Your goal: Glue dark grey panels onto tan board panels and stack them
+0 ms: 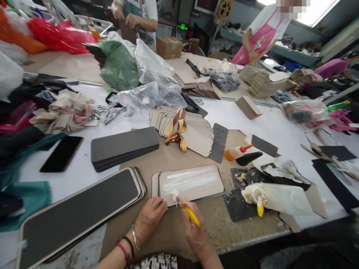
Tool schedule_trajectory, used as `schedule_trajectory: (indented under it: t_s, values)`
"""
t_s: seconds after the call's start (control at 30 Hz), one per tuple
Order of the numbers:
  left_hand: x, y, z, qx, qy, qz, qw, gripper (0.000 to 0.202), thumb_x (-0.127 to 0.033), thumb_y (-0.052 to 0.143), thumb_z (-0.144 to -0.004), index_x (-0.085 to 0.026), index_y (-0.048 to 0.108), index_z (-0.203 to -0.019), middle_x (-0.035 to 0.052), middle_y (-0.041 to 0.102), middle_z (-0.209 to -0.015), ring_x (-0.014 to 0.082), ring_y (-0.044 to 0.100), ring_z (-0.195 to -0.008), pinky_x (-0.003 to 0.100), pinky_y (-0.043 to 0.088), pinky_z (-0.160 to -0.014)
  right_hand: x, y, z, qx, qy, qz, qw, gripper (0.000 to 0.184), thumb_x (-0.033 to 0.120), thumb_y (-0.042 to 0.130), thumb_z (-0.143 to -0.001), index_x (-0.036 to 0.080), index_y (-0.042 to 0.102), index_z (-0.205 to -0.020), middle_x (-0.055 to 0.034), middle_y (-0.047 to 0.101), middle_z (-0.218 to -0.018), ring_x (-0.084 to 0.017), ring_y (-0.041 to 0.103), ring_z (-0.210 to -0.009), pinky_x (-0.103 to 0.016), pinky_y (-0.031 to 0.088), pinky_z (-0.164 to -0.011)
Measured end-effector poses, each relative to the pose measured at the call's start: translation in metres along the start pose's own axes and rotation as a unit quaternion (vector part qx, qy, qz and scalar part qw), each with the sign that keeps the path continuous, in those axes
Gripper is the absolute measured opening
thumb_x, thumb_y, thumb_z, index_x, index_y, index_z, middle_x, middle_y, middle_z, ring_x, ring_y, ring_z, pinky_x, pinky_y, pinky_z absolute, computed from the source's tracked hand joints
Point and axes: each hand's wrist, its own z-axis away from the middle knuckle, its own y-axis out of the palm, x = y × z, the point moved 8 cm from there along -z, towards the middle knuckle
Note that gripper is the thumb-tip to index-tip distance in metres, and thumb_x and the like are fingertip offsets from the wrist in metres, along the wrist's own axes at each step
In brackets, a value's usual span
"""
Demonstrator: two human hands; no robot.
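Note:
My right hand (195, 228) is closed around a yellow-handled glue brush (188, 211), its white tip resting on the near edge of a beige card panel (193, 183) streaked with white glue. My left hand (150, 218) lies with its fingers pressed on the panel's near left corner. The panel tops a small stack on a brown paper sheet (168, 157).
A white glue bottle (276, 198) lies on its side to the right, near an orange squeeze bottle (237, 152). Grey foam strips (123, 147), finished dark panels (78, 213), a phone (61, 153) and more card stacks (193, 132) lie around. Two people work across the table.

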Motion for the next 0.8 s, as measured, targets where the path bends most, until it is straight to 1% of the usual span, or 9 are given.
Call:
schedule_trajectory:
  t_s: [0.1, 0.23, 0.3, 0.37, 0.47, 0.57, 0.7, 0.77, 0.8]
  values:
    - [0.001, 0.002, 0.001, 0.005, -0.002, 0.008, 1.0, 0.018, -0.019, 0.04, -0.09, -0.015, 0.058, -0.093, 0.0047, 0.06, -0.081, 0.0161, 0.057, -0.08, 0.03, 0.054, -0.07, -0.037, -0.037, 0.001, -0.042, 0.039, 0.062, 0.996, 0.024, 0.026, 0.042, -0.09, 0.019, 0.056, -0.107, -0.0088, 0.064, -0.101, -0.019, 0.061, -0.096, -0.033, 0.053, -0.082]
    - [0.002, 0.004, 0.005, -0.003, 0.007, 0.008, 1.0, 0.019, -0.018, 0.039, -0.091, -0.014, 0.057, -0.095, 0.0048, 0.06, -0.081, 0.0158, 0.056, -0.08, 0.029, 0.053, -0.069, -0.079, -0.097, 0.001, -0.127, 0.059, 0.171, 0.975, 0.033, 0.041, 0.04, -0.089, 0.017, 0.06, -0.1, -0.0102, 0.066, -0.094, -0.022, 0.062, -0.09, -0.037, 0.052, -0.079]
    - [0.002, 0.005, 0.007, -0.011, 0.005, 0.005, 1.0, 0.02, -0.018, 0.038, -0.091, -0.014, 0.057, -0.095, 0.005, 0.06, -0.082, 0.0159, 0.056, -0.08, 0.03, 0.053, -0.069, -0.085, -0.114, 0.0, -0.144, 0.054, 0.196, 0.968, 0.036, 0.045, 0.039, -0.088, 0.017, 0.06, -0.097, -0.0104, 0.066, -0.093, -0.022, 0.062, -0.088, -0.038, 0.052, -0.079]
    - [0.002, 0.005, 0.008, -0.015, 0.002, 0.003, 1.0, 0.021, -0.018, 0.036, -0.091, -0.014, 0.056, -0.095, 0.0049, 0.06, -0.082, 0.016, 0.056, -0.081, 0.03, 0.053, -0.071, -0.08, -0.118, -0.001, -0.148, 0.047, 0.198, 0.968, 0.035, 0.045, 0.04, -0.088, 0.018, 0.06, -0.096, -0.0103, 0.065, -0.093, -0.022, 0.062, -0.088, -0.039, 0.051, -0.079]
    - [0.002, 0.004, 0.008, -0.02, -0.007, 0.002, 1.0, 0.021, -0.018, 0.035, -0.091, -0.014, 0.056, -0.094, 0.0053, 0.059, -0.084, 0.0161, 0.056, -0.082, 0.031, 0.053, -0.073, -0.059, -0.096, -0.004, -0.121, 0.058, 0.154, 0.979, 0.03, 0.04, 0.042, -0.088, 0.018, 0.059, -0.101, -0.0104, 0.064, -0.097, -0.022, 0.06, -0.094, -0.038, 0.051, -0.082]
    - [0.002, 0.002, 0.008, -0.02, -0.014, 0.004, 1.0, 0.02, -0.017, 0.036, -0.091, -0.016, 0.056, -0.094, 0.0054, 0.059, -0.085, 0.016, 0.057, -0.081, 0.031, 0.053, -0.074, -0.027, -0.045, -0.01, -0.062, 0.063, 0.057, 0.995, 0.027, 0.032, 0.041, -0.09, 0.018, 0.055, -0.108, -0.0102, 0.062, -0.104, -0.02, 0.057, -0.101, -0.036, 0.049, -0.087]
    - [0.002, 0.003, 0.006, -0.004, -0.016, 0.001, 1.0, 0.019, -0.015, 0.038, -0.09, -0.015, 0.056, -0.088, 0.0053, 0.059, -0.082, 0.0162, 0.057, -0.078, 0.031, 0.054, -0.072, 0.008, 0.019, -0.022, 0.01, 0.025, -0.052, 0.998, 0.025, 0.024, 0.038, -0.091, 0.019, 0.053, -0.111, -0.0087, 0.061, -0.106, -0.018, 0.056, -0.104, -0.034, 0.048, -0.09]
    - [0.002, 0.005, 0.005, 0.003, -0.013, 0.002, 1.0, 0.018, -0.015, 0.039, -0.089, -0.015, 0.057, -0.086, 0.0052, 0.059, -0.079, 0.0164, 0.057, -0.077, 0.032, 0.054, -0.071, 0.009, 0.031, -0.027, 0.028, 0.007, -0.063, 0.998, 0.025, 0.022, 0.038, -0.091, 0.02, 0.053, -0.11, -0.0084, 0.06, -0.105, -0.017, 0.055, -0.103, -0.034, 0.047, -0.091]
    - [0.002, 0.005, 0.005, 0.005, -0.013, 0.004, 1.0, 0.018, -0.015, 0.039, -0.089, -0.015, 0.057, -0.086, 0.0052, 0.059, -0.079, 0.0164, 0.057, -0.076, 0.032, 0.054, -0.071, 0.005, 0.029, -0.029, 0.023, 0.005, -0.056, 0.998, 0.024, 0.022, 0.038, -0.091, 0.019, 0.053, -0.11, -0.0085, 0.06, -0.104, -0.017, 0.056, -0.103, -0.034, 0.047, -0.091]
